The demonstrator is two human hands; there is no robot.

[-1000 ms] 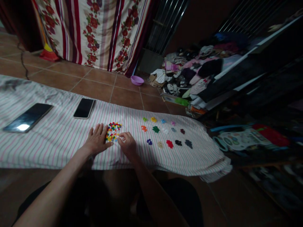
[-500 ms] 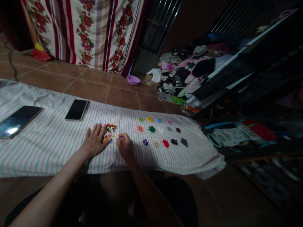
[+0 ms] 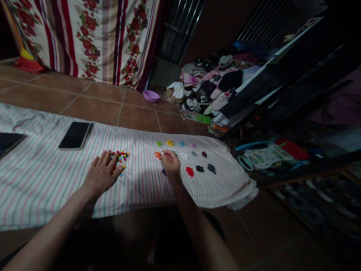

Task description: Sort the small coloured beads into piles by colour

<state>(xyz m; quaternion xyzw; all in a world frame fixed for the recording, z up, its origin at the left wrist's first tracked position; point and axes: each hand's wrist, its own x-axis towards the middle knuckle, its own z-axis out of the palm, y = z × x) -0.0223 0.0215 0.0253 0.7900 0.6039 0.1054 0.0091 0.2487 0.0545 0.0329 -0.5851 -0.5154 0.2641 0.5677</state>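
My left hand (image 3: 102, 171) lies flat with fingers spread, on the striped cloth at the left edge of a mixed pile of small coloured pieces (image 3: 122, 157). My right hand (image 3: 170, 162) is pinched on a small white piece (image 3: 162, 154), just right of the orange pile (image 3: 157, 155). It partly hides the dark green and purple piles. Other single-colour piles lie around and to the right: yellow (image 3: 170, 143), light green (image 3: 159, 143), light blue (image 3: 181, 143), pink (image 3: 193, 145), white (image 3: 184, 155), red (image 3: 190, 172), black (image 3: 200, 169) and dark grey (image 3: 211, 168).
A phone (image 3: 75, 135) and a larger dark device (image 3: 9, 142) lie on the striped cloth (image 3: 135, 188) at the left. Beyond it, a purple basin (image 3: 151, 96) stands on the tiled floor near heaped clothes (image 3: 208, 81). A dark shelf is at the right.
My right hand has moved right, from beside the mixed pile to the orange pile. My left hand stays flat by the mixed pile. The whole view has shifted slightly.
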